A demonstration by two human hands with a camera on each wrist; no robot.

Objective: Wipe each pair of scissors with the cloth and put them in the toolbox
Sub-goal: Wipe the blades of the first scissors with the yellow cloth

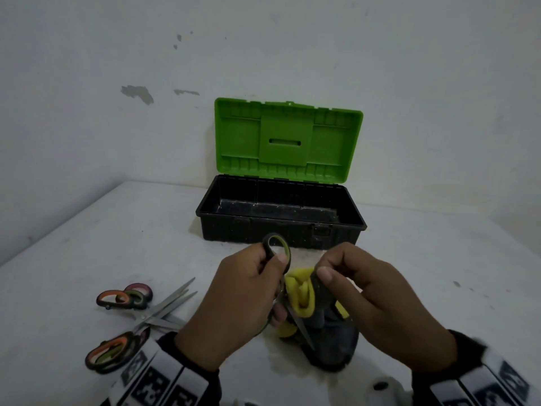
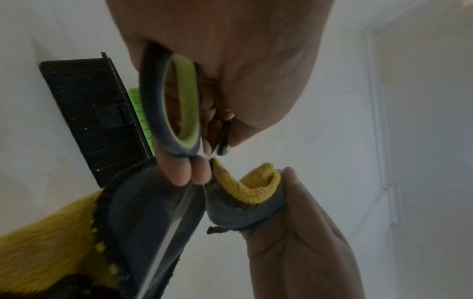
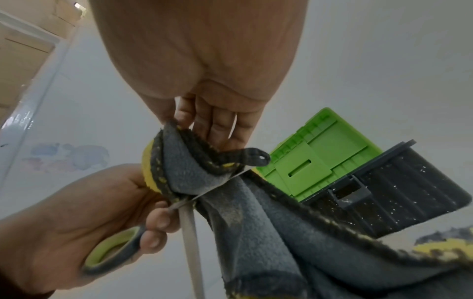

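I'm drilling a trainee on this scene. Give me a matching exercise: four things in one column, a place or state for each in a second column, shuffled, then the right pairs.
Things:
1. toolbox
2. cloth
3. green-handled scissors
4. orange-handled scissors

Places or states:
A. lying on the table, untouched
B. held by the handle in the left hand
C. lid up, nothing visible inside
D. pinched in the right hand, folded against a blade

Pairs: 1-C, 2-D, 3-B, 4-A
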